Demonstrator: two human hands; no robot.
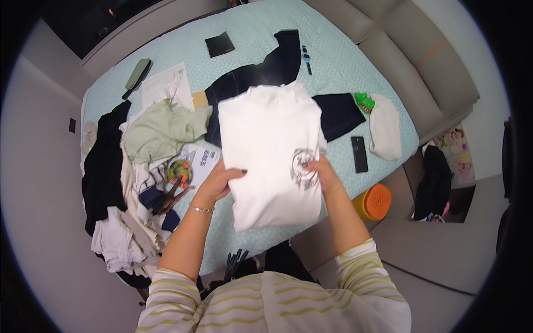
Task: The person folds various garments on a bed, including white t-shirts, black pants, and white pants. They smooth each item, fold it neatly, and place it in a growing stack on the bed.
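Observation:
A folded white shirt with a dark round print on its right side is held up over the bed. My left hand grips its left edge, thumb on top and the other fingers hidden beneath. On the opposite edge my right hand does the same, its thumb over the print. Behind the shirt, dark jeans lie spread on the light-blue patterned bedcover, partly covered from view. Left of the shirt rests a pale green garment.
Piled clothes and a black garment line the bed's left side. To the right are a black phone-like object, a green toy, a folded white cloth and a blue watch. An orange-topped bin stands beside the bed.

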